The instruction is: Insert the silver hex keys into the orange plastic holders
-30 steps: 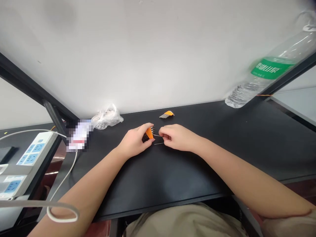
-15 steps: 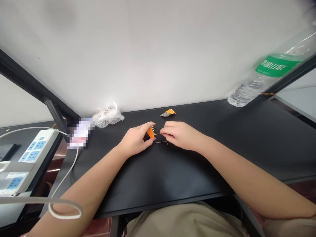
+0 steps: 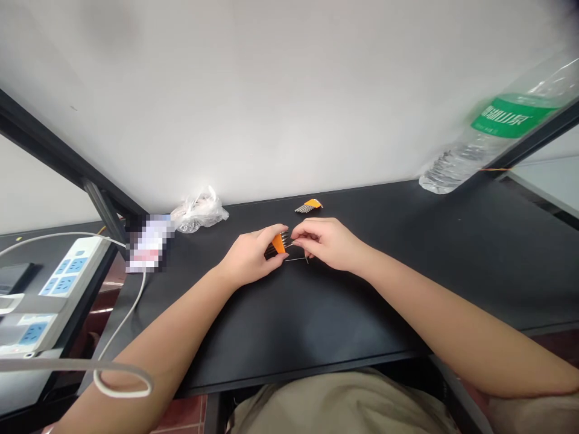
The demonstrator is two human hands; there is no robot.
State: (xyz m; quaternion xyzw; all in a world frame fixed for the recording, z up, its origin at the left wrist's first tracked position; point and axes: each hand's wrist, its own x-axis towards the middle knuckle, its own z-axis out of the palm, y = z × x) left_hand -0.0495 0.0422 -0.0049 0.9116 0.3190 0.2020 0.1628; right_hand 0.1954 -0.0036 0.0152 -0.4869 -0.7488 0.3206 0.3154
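My left hand (image 3: 250,256) grips an orange hex key holder (image 3: 278,243) with several dark hex keys in it, thumb below and fingers above. Close on its right, my right hand (image 3: 330,242) pinches a thin metal hex key (image 3: 289,245) whose end meets the holder's right side; how far it sits inside I cannot tell. Just below the fingertips, a loose L-shaped hex key (image 3: 297,260) lies on the black table. Farther back rests a second orange holder (image 3: 312,204) with several silver hex keys.
A crumpled clear plastic bag (image 3: 199,211) lies against the wall at back left. A large water bottle (image 3: 488,138) stands at the right. White power strips (image 3: 63,283) and a looping white cable (image 3: 131,301) occupy the left, beside a black frame post (image 3: 104,208).
My right hand has shifted slightly left toward the orange holder, and its fingers have changed position on the hex key. My left hand keeps its hold.
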